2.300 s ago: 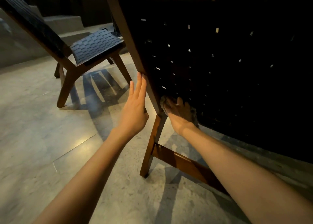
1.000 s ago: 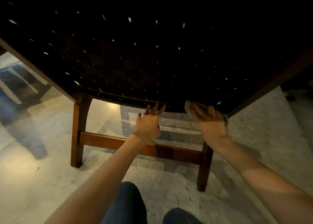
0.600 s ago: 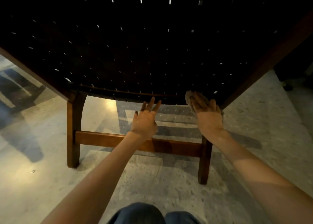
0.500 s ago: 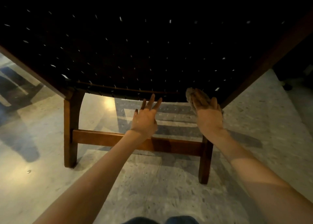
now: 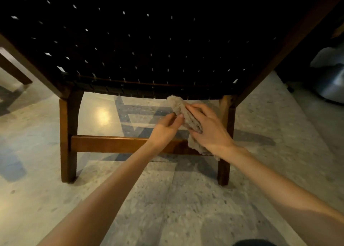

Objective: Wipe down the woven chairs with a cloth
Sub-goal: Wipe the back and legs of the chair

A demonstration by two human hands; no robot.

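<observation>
Below the woven chair (image 5: 149, 40), both hands hold a beige cloth (image 5: 186, 113): the right hand (image 5: 210, 130) grips it, the left hand (image 5: 165, 128) pinches its edge.

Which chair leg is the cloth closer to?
The right leg: the cloth hangs just beside it, while the left leg stands at the far end of the crossbar.

LAYOUT | cloth (image 5: 186, 115) between fingers of left hand (image 5: 164, 129) and right hand (image 5: 211, 129) | woven chair (image 5: 149, 40) lower edge just above fingertips | crossbar (image 5: 108, 144) behind, below fingers | left leg (image 5: 68, 143) well left of fingers | right leg (image 5: 223, 171) just right | floor (image 5: 167, 208) beneath
</observation>
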